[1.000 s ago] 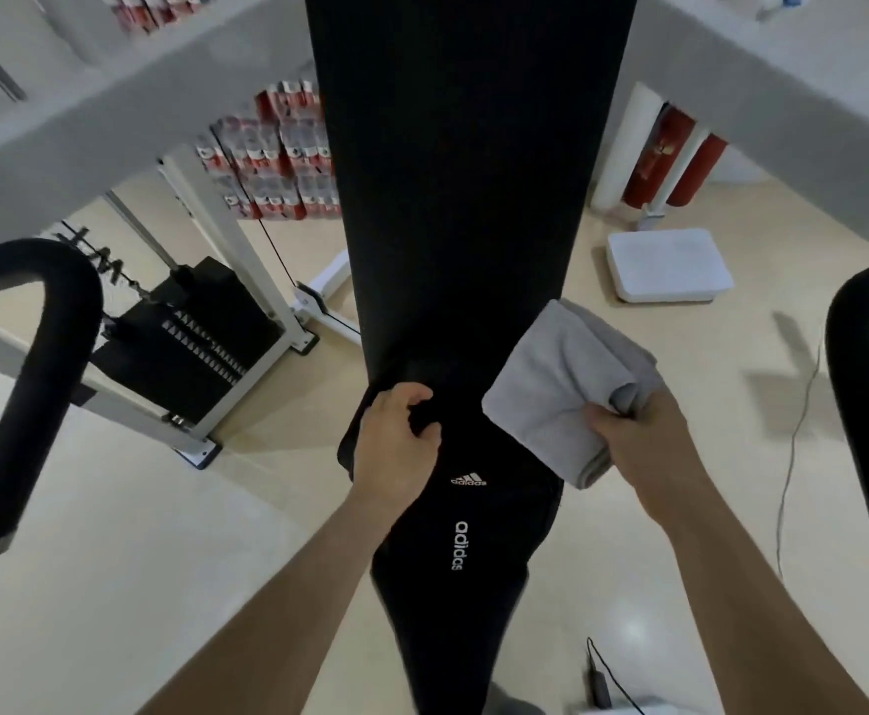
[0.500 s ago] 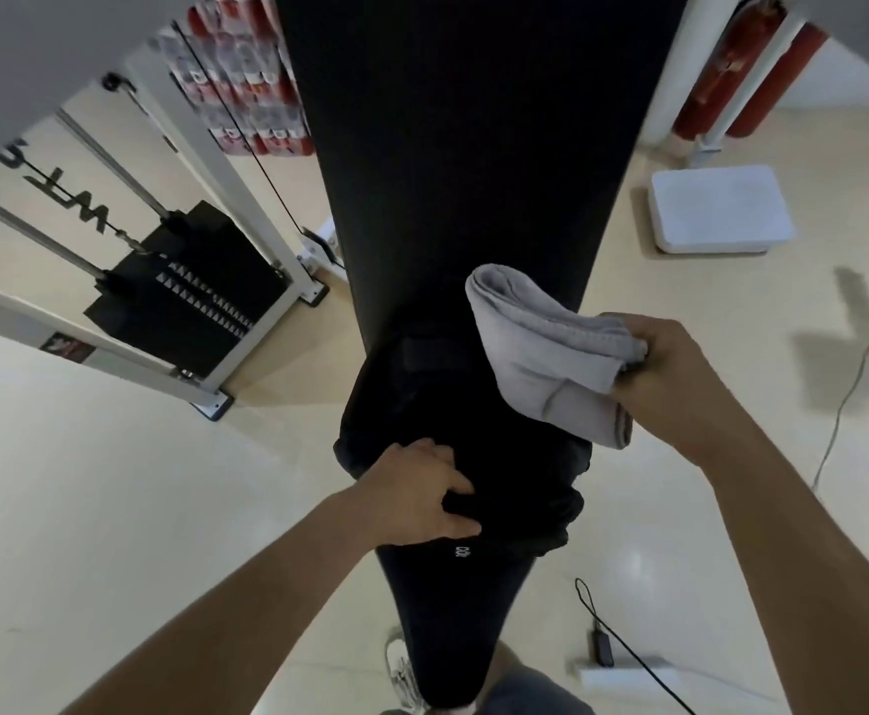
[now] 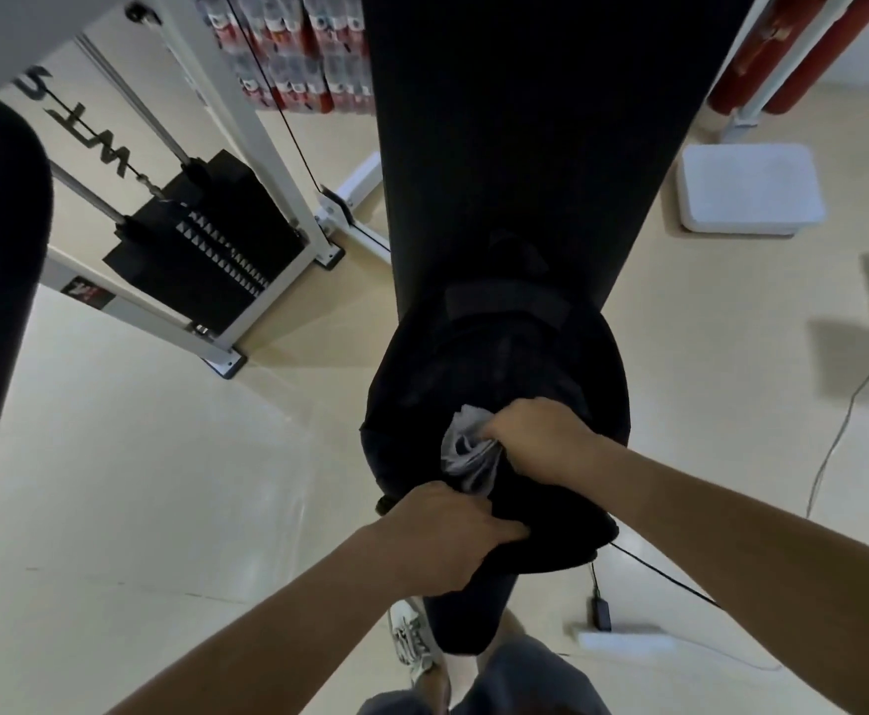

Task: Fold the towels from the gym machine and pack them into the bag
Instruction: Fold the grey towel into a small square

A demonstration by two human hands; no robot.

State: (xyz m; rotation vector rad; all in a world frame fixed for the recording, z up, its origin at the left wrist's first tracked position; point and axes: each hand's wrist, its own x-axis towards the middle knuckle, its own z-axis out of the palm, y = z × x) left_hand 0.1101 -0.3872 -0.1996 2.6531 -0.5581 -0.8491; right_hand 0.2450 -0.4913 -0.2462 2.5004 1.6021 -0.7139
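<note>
Right hand [image 3: 535, 441] is closed around a grey folded towel [image 3: 468, 456], pushing it down into the mouth of the black bag [image 3: 499, 363], which hangs against a tall dark padded upright [image 3: 515, 147] of the gym machine. Left hand [image 3: 448, 534], at about seven o'clock from the right one, pinches the near rim of the bag and pulls it toward the person so the opening stays wide. To do this well, I would keep that rim taut and low, and feed the towel in flat, fold leading, so it does not bunch at the lip. Only a crumpled corner of the towel shows, pale grey with soft layered folds, the rest already sunk in dark fabric. At ten o'clock stands the white frame with its weight stack [image 3: 205, 260].
</note>
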